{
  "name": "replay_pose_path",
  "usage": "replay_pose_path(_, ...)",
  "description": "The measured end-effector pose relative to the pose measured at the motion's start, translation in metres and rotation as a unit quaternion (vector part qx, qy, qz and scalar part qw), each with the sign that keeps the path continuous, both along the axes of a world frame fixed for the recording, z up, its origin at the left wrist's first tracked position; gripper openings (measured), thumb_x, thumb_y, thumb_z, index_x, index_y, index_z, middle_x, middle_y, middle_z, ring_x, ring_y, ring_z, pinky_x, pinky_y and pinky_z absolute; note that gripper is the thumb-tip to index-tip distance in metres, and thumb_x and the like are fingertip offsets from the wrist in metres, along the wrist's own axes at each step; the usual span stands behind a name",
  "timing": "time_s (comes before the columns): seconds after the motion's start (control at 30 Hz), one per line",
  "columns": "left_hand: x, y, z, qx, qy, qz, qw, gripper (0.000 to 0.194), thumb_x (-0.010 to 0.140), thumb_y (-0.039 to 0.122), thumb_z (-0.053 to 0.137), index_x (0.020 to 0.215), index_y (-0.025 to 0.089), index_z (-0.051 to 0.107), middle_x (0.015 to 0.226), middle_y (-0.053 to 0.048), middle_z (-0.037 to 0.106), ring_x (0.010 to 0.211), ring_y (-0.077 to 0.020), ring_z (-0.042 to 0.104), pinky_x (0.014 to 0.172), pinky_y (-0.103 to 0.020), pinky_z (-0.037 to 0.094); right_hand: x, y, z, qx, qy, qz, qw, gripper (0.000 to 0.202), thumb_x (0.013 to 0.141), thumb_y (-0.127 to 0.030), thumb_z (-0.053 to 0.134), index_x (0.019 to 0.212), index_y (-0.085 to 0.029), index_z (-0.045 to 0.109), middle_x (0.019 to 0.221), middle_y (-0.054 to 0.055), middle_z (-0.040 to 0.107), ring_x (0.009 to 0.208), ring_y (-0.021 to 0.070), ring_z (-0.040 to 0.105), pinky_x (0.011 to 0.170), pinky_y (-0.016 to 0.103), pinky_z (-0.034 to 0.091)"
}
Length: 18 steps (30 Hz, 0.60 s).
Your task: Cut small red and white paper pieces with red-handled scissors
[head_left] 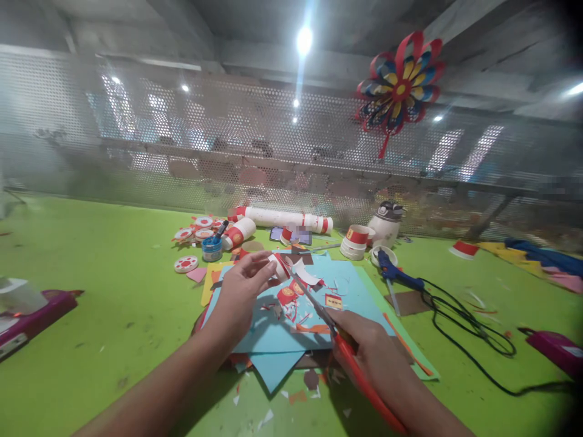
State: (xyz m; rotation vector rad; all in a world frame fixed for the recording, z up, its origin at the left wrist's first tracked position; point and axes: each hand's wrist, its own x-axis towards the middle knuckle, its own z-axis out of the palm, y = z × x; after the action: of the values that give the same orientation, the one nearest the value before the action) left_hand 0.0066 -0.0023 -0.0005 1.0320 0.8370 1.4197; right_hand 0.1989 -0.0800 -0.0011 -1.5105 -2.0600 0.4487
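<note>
My left hand [241,285] is closed, with thumb and fingers pinching a small curved piece of white and red paper cup [279,267]. My right hand [376,349] is wrapped round the red handles of a pair of scissors [350,358]. The blades point up and left, and their tips reach the edge of the cup piece; whether they are cutting into it is too fine to tell. Beneath both hands lie light blue paper sheets [359,282]. Red and white scraps [289,306] and a red label piece [334,301] are scattered on them.
A blue glue gun [398,273] with a black cord lies at right. Behind stand stacked paper cups [353,249], a white jug [386,224], a long white and red tube [282,217], a phone [300,235] and a blue jar [212,249]. Purple power strips [43,315] flank both sides.
</note>
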Motion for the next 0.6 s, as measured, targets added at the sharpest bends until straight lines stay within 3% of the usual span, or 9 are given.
replay_pose_path(0.6, 0.0029, -0.0050, 0.0019, 0.010, -0.013, -0.014, 1.000, 0.024, 0.069, 0.029, 0.070, 0.088, 0.015, 0.066, 0.093, -0.009, 0.069, 0.086, -0.0208, 0.064, 0.085, -0.037, 0.049, -0.0020, -0.0035, -0.0011, 0.012, 0.035, 0.021, 0.999, 0.024, 0.080, -0.015, 0.049, 0.094, -0.020, 0.066, 0.086, 0.005, 0.072, 0.076, 0.0219, 0.065, 0.067, 0.030, 0.048)
